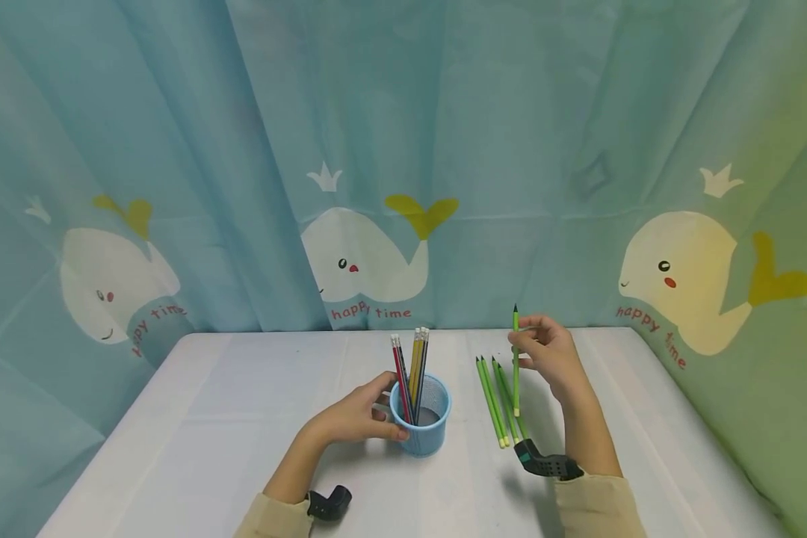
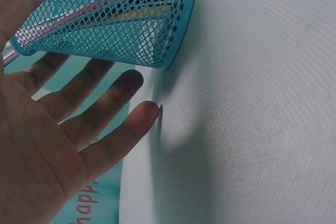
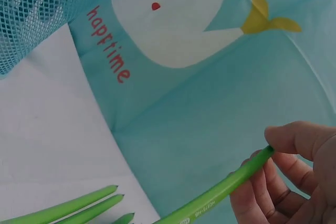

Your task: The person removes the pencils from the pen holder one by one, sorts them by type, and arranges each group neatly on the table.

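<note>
- Green pencil (image 1: 516,388), raised in front of the person's right side, dark tip up and pale end down; whether that lower end touches anything, I cannot tell.
- It should handle as light and stiff. Smooth paint may let it slip or twist, and the sharpened tip is probably its fragile part; mid-shaft looks the steadiest place to take hold.
- Right hand (image 1: 548,351): thumb and fingers pinch this pencil on its upper part, near the tip.
- 4 loose green pencils (image 1: 489,402) lie just beside it, tips pointing away from the person. They may roll, so a pinch across the shaft would suit.
- Blue mesh cup (image 1: 424,444), upright, left of the loose bunch; likely rigid, light and easy to tip, best held round its wall below the rim.
- Assorted pencils (image 1: 415,366) lean inside it, eraser ends up.
- Left hand (image 1: 356,415): fingers spread at the cup's left side, thumb on the near side; how firmly they press, I cannot tell.
- White table (image 1: 242,418) beneath, whale-printed curtain (image 1: 511,112) behind.
</note>
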